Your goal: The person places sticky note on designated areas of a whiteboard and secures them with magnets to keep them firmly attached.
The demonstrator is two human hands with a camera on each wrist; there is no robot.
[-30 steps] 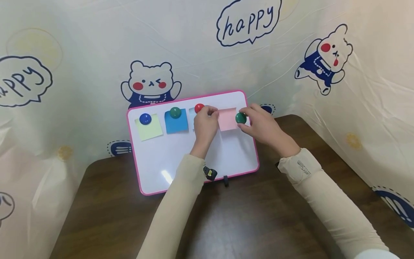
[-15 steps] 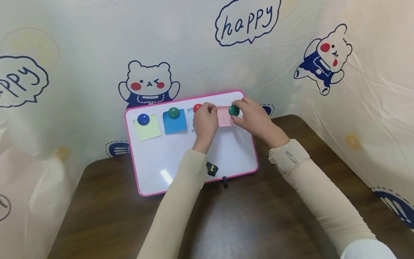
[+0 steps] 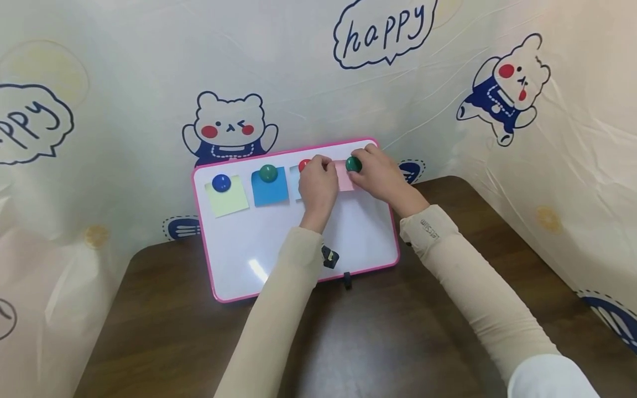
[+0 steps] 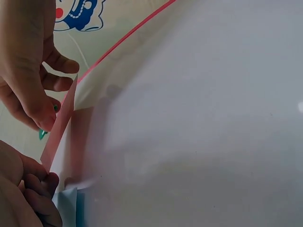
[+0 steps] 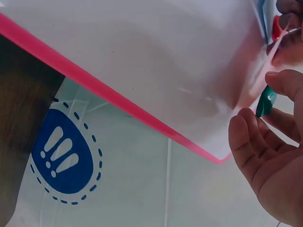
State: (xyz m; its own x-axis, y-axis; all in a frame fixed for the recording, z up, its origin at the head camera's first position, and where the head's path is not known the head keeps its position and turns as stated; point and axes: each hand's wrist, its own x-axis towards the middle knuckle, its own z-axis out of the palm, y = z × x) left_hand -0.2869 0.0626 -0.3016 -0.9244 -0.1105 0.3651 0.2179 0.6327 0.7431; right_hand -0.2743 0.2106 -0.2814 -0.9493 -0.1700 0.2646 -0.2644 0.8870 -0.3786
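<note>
A small whiteboard [image 3: 278,243] with a pink frame leans against the patterned backdrop. My left hand [image 3: 318,188] pinches the left edge of a pink sticky note [image 3: 345,181] near the board's upper right. Between the thumb and fingers of my right hand [image 3: 382,176] is a round green magnet [image 3: 353,164], over the note's upper right part. In the left wrist view the pink note [image 4: 60,125] stands tilted off the board surface. The green magnet [image 5: 266,100] shows edge-on in the right wrist view. Part of the note is hidden by both hands.
Left of my hands, a blue magnet [image 3: 221,183] sits on a pale green note [image 3: 228,200], and another green magnet [image 3: 269,173] on a blue note [image 3: 270,193]. A red magnet [image 3: 304,165] tops a light blue note [image 3: 294,182], partly hidden. The brown table [image 3: 378,331] lies below.
My right hand has moved left and slightly up with the green magnet, from the note's right edge to over its upper part. The left hand keeps its pinch and has shifted little.
</note>
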